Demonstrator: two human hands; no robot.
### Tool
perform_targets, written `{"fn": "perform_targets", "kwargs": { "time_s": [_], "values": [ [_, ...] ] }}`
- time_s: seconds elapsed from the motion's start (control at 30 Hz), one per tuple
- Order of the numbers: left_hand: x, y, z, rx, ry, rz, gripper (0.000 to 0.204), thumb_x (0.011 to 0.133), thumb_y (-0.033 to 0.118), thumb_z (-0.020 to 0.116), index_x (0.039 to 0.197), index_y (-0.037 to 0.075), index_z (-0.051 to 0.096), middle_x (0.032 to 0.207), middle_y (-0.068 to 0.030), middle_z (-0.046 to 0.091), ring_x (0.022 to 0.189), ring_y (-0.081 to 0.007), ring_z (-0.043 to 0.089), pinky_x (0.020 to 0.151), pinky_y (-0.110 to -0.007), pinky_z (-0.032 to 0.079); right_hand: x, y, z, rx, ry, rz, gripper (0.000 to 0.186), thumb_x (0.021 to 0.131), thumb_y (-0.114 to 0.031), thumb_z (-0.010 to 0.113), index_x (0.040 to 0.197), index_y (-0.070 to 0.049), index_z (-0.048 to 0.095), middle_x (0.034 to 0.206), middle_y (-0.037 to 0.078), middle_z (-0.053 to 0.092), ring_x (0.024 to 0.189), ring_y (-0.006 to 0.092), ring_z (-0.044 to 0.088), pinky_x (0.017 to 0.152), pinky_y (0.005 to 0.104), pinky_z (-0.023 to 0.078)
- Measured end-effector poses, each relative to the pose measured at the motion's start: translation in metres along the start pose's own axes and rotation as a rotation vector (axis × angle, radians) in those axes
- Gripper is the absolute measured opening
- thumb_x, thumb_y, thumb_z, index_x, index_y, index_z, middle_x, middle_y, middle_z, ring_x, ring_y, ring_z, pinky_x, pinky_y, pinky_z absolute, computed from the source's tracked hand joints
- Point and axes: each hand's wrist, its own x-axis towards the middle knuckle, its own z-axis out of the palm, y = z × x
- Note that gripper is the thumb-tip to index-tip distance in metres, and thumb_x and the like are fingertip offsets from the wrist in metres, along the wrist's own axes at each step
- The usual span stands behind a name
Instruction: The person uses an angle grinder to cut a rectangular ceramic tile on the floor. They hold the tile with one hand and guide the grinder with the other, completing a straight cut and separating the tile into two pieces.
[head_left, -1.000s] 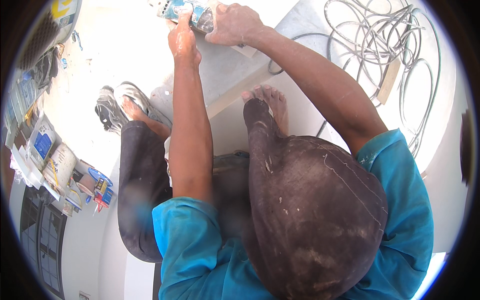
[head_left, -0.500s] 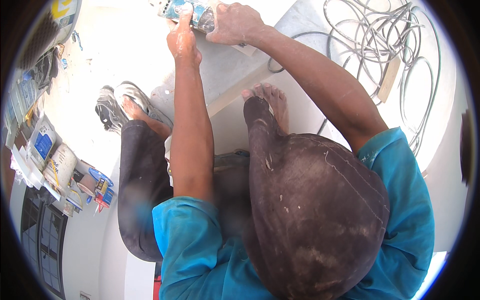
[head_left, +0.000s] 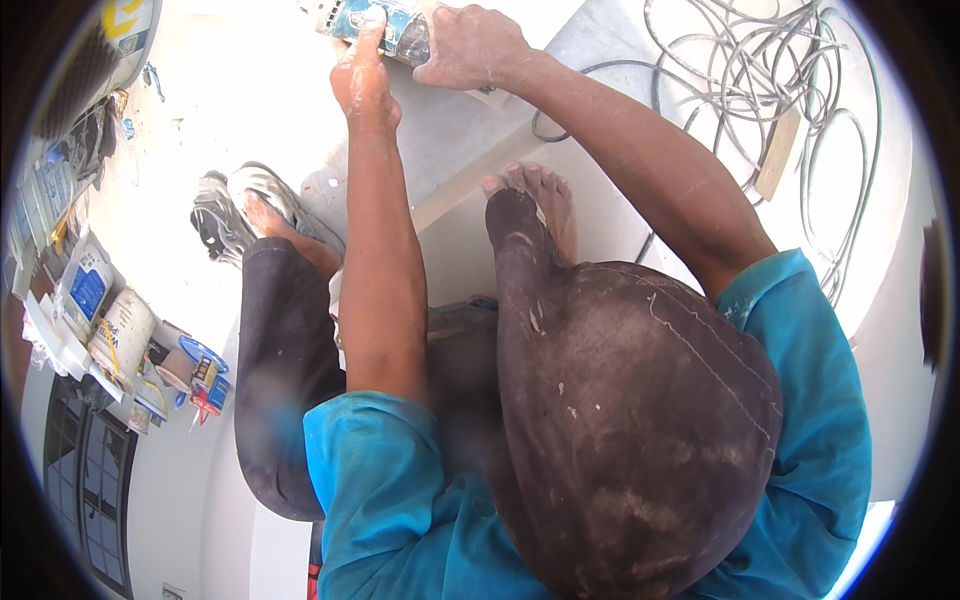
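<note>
Both of my hands hold a teal and dark handheld power tool point(head_left: 408, 42) at the upper edge of the view, where part of it is cut off. My left hand point(head_left: 365, 80) is wrapped round its body, the thumb lying on top. At the tool's dark right end, my right hand point(head_left: 472, 48) grips with curled fingers. White dust coats both hands. Beneath the tool lies a pale grey slab point(head_left: 445, 145); the working end and its contact with the slab cannot be made out.
A tangled dark cable point(head_left: 740, 60) lies at the upper right, with a wooden block point(head_left: 778, 155) among its loops. My bare foot point(head_left: 545, 195) rests beside the slab; a grey shoe point(head_left: 220, 215) is further left. Bags and containers point(head_left: 120, 330) crowd the left side, below a bucket point(head_left: 135, 45).
Hardly anything differs. My raised knee and right sleeve have shifted very slightly; both hands keep the same grip on the power tool.
</note>
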Motion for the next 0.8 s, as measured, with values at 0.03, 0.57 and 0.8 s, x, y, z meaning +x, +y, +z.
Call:
{"fn": "perform_targets", "kwargs": {
  "time_s": [0.03,0.57,0.8],
  "values": [
    [-0.001,0.001,0.001,-0.003,0.002,0.001,0.066,0.091,0.027,0.082,0.142,-0.004,0.055,0.139,-0.0031,0.060,0.117,-0.0139,0.053,0.104,-0.035,0.041,0.000,0.000,-0.001,-0.002,-0.012,0.003,0.044,0.086,-0.030,0.058,0.109,0.004,0.076,0.107,0.028,0.075,0.105,0.0406,0.073,0.090,0.0504,0.058],
    [0.005,-0.007,-0.002,-0.027,0.028,0.019,0.060,0.088,0.028,0.085,0.133,-0.004,0.061,0.128,-0.0037,0.064,0.111,-0.0133,0.055,0.101,-0.034,0.043,-0.003,0.002,0.001,0.030,-0.005,0.012,0.045,0.086,-0.031,0.058,0.110,0.003,0.076,0.110,0.029,0.074,0.108,0.0413,0.072,0.093,0.0506,0.057],
    [0.004,-0.008,-0.001,-0.030,0.028,0.033,0.063,0.088,0.029,0.085,0.135,-0.004,0.060,0.130,-0.0044,0.064,0.114,-0.0132,0.056,0.102,-0.035,0.042,-0.005,0.003,-0.001,0.060,0.010,-0.007,0.043,0.087,-0.030,0.058,0.110,0.002,0.076,0.109,0.028,0.074,0.107,0.0411,0.072,0.091,0.0510,0.057]
  ]
}}
